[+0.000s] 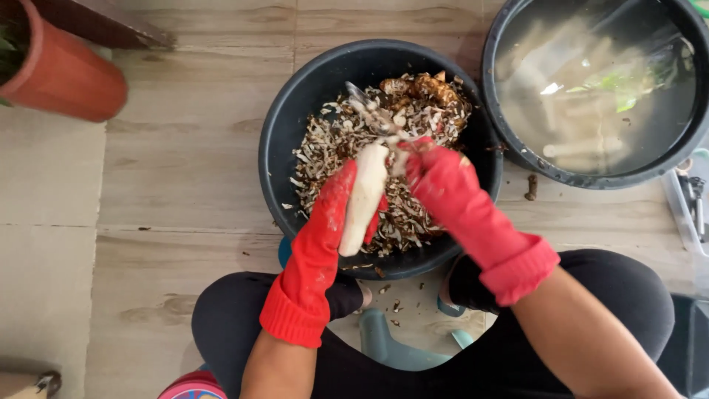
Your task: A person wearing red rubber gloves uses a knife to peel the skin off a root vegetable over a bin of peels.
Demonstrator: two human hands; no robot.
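Overhead view, seated person w/ both hands in red rubber gloves. Left hand (336,210) is wrapped around a pale peeled root (364,199), fingers closed on its lower-mid section; the root is tilted, lower end sticking out below the grip toward the person, upper end rising above the hand toward the peeler (373,111). Right hand (436,174) is closed on the peeler's handle; its metal head, motion-blurred, sits just beyond the root's upper tip, approx. touching it, though exact contact cannot be told.

Both hands and the root hang over a dark round tub (295,111) filled w/ brown-and-white peelings (332,148); a few unpeeled brown roots (425,89) lie at the pile's far side. The root is above the peelings, not resting on them.

Upper right: second dark tub (502,111) w/ cloudy water, pale peeled roots (569,81) submerged, green leaf bits floating. Upper left: terracotta pot (66,74), lying tilted. Floor (185,177) is pale wood-look tile, w/ stray peel scraps near the person's dark-clad knees. A teal stool shows between the legs.
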